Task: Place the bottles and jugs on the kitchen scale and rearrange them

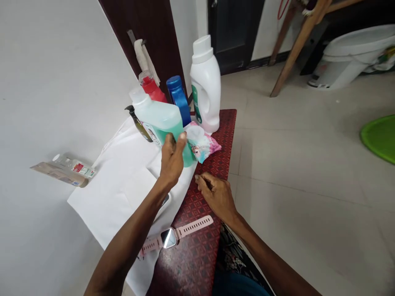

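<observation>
My left hand (173, 160) is closed around the lower part of a clear bottle of green liquid (166, 117), which leans to the left with its white cap at the upper left. My right hand (214, 191) hovers over the table's right edge, fingers curled in and thumb against them; nothing shows in it. Just beyond it lies a pink and blue wipes packet (203, 144). Behind the green bottle stand a red bottle (154, 88), a blue bottle (179, 98) and a large white jug (206, 86) with a handle. A dark pump bottle (138, 125) is partly hidden.
A pink-strapped smartwatch (169, 237) lies across a white cloth (101, 201) and the red patterned table (185, 263). Against the wall at left are a clear bottle and a brown tube (61, 172). A white bucket (342, 65) and a green plastic item (381, 137) are on the floor.
</observation>
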### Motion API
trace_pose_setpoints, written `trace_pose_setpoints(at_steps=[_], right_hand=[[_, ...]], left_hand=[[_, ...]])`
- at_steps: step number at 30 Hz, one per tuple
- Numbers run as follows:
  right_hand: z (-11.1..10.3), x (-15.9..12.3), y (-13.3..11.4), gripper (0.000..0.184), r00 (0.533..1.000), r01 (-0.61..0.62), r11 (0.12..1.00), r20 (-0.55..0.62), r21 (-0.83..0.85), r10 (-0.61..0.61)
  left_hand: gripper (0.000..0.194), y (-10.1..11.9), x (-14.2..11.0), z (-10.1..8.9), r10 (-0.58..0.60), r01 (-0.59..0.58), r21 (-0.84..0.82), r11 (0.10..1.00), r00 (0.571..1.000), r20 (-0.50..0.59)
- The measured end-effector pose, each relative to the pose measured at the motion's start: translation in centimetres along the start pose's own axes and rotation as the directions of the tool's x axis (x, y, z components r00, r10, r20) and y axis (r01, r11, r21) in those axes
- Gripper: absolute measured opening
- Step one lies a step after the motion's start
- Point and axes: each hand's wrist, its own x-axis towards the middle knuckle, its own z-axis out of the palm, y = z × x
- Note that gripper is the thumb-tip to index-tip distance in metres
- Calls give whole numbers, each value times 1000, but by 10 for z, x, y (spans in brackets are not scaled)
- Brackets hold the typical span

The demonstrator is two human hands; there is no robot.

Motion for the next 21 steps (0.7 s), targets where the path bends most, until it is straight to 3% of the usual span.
trace_pose_setpoints(at_steps=[5,10,15,21], right_hand=[[2,1,2,40,1000,16,1000,-14,11,-16],[2,0,5,40,999,28,1000,-16,11,-28],[1,1,5,42,1000,19,1000,-17,-5,-19],[2,0,4,41,1000,-14,1000,-11,-11,14]], left_hand=[[66,2,4,10,108,-100,43,994,966,-234],[66,9,13,-6,79,-96,-12,995,877,-474],[67,25,21,-29,48,-90,-54,994,845,-533],[79,60,-7,-58,36,-147,-143,979,809,-586]])
